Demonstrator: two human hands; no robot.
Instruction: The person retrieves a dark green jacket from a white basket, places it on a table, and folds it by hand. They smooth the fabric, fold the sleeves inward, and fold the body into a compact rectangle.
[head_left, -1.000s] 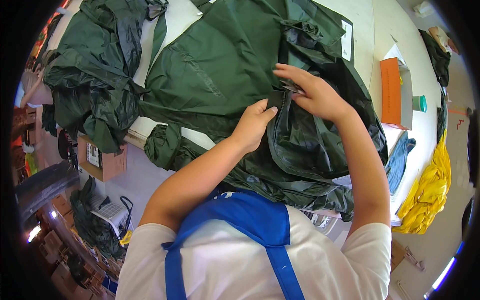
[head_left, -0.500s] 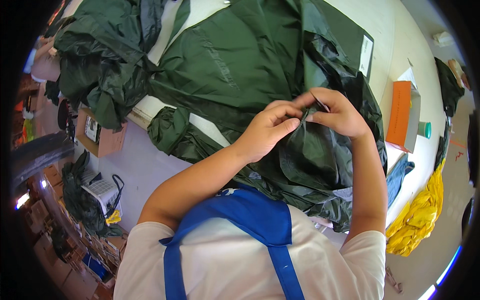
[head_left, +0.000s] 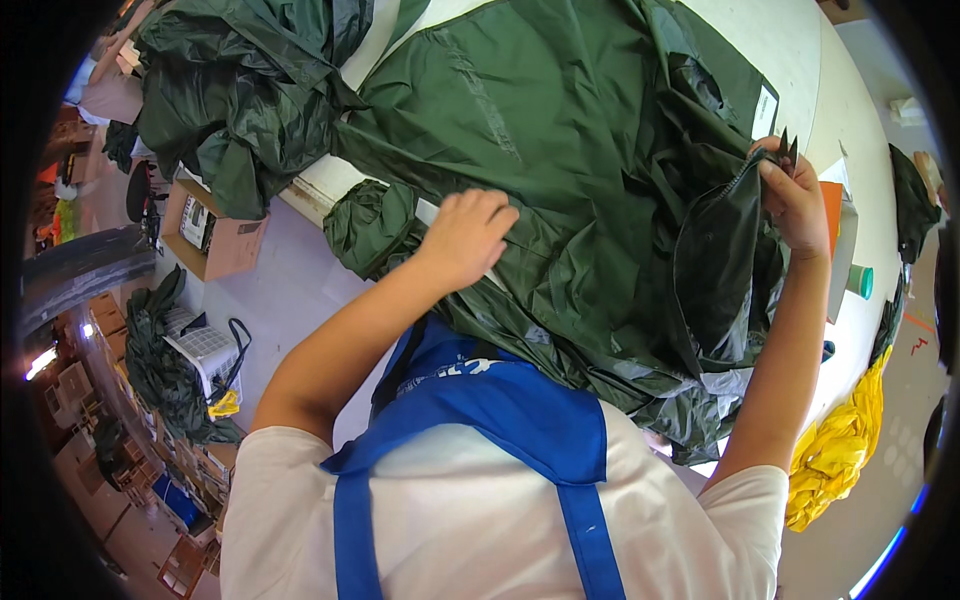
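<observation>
Now, right hand: has moved away rightward, thumb and finger pinching the zip edge — dark snips jut from the same grip.
Left hand: has left the zip and sits further left, fingers loosely bent over cloth; whether they hold any, I cannot tell.
Green garment: spread across the pale table, before the blue apron.
Zip edge: drawn out to the right — apparently steered by one hand alone.
</observation>
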